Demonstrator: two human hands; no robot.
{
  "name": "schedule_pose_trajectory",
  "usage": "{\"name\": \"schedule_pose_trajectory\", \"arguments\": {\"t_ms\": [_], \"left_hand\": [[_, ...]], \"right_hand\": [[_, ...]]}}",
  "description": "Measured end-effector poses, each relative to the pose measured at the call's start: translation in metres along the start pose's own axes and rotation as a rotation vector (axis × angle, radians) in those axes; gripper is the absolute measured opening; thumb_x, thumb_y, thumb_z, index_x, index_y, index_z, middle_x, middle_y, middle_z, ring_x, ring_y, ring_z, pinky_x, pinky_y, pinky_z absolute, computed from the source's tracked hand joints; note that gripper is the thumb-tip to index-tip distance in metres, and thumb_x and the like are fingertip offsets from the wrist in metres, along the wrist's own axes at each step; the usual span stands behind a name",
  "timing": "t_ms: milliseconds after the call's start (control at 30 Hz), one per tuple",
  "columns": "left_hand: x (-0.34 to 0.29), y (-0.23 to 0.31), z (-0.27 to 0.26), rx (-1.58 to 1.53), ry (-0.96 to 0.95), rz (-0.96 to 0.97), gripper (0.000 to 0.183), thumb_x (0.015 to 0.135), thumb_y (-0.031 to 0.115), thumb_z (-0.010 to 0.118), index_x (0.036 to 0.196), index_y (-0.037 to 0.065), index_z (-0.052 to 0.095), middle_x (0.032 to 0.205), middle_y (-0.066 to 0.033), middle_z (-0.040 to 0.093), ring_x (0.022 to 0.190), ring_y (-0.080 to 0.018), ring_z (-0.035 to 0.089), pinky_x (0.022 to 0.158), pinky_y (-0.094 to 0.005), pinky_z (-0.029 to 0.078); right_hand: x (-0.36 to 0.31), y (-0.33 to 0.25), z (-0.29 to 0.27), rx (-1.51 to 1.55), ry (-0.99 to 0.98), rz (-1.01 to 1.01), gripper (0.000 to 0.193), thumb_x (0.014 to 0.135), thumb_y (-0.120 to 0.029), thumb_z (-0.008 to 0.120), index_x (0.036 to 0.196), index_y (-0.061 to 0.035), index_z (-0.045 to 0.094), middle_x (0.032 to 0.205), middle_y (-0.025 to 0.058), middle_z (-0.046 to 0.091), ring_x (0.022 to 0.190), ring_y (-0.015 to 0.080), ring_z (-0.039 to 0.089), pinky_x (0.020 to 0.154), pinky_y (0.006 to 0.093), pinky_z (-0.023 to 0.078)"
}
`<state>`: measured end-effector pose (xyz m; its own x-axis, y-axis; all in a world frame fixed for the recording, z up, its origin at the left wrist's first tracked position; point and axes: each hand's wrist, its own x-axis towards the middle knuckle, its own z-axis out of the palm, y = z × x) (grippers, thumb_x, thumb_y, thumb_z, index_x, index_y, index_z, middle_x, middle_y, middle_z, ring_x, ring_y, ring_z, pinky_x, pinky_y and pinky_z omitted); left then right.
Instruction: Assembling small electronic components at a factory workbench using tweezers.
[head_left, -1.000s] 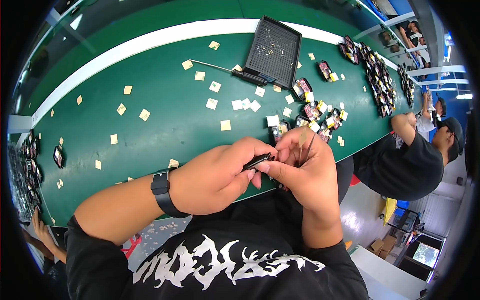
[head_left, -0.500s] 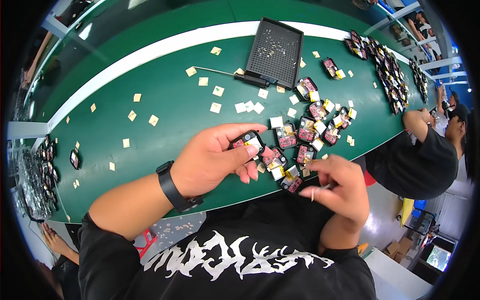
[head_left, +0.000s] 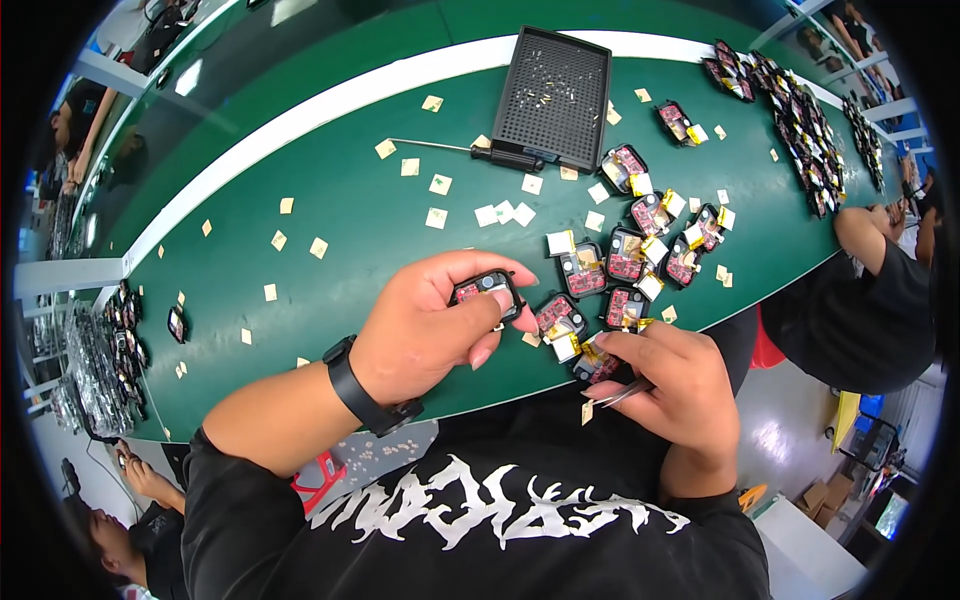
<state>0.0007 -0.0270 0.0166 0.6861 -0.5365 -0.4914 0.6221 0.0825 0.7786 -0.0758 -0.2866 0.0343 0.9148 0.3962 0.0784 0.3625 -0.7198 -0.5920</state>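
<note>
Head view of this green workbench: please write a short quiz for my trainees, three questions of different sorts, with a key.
1. What tool does the right hand hold?
2. True or false: the left hand is empty.
3. Where does the black-handled tool with the long thin shaft lie? (a) under the left hand; (b) beside the black tray; (c) on the floor.

Key: 1. tweezers; 2. false, it holds a small black-cased device; 3. b.
</note>
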Motion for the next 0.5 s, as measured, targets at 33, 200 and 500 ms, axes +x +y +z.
{"name": "schedule_pose_trajectory", "arguments": {"t_ms": [33,200,500], "left_hand": [[0.0,0.001,0.0,0.001,-0.005,-0.001,0.027,0.099,0.0,0.051,0.124,-0.007,0.058,0.095,-0.0188,0.07,0.055,-0.0074,0.048,0.054,-0.0206,0.041],[0.0,-0.001,-0.002,0.027,-0.015,-0.014,0.028,0.1,0.001,0.05,0.125,-0.007,0.058,0.099,-0.019,0.07,0.057,-0.0075,0.049,0.055,-0.0203,0.041],[0.007,-0.01,-0.008,-0.025,-0.074,0.065,0.045,0.103,0.002,0.049,0.148,-0.001,0.043,0.131,-0.0227,0.062,0.085,-0.0149,0.067,0.072,-0.0262,0.057]], "right_hand": [[0.0,0.001,0.0,0.005,-0.002,-0.002,0.045,0.071,-0.03,0.086,0.108,-0.0096,0.071,0.069,0.003,0.054,0.058,0.0214,0.059,0.051,0.0353,0.046],[0.001,0.002,-0.001,0.018,-0.016,-0.012,0.045,0.071,-0.031,0.084,0.108,-0.0089,0.071,0.068,0.0026,0.052,0.058,0.0212,0.059,0.05,0.0355,0.046],[0.0,-0.001,-0.005,-0.132,-0.081,-0.018,0.051,0.075,-0.038,0.079,0.116,-0.0095,0.068,0.074,0.003,0.05,0.062,0.02,0.059,0.053,0.0351,0.047]]}}
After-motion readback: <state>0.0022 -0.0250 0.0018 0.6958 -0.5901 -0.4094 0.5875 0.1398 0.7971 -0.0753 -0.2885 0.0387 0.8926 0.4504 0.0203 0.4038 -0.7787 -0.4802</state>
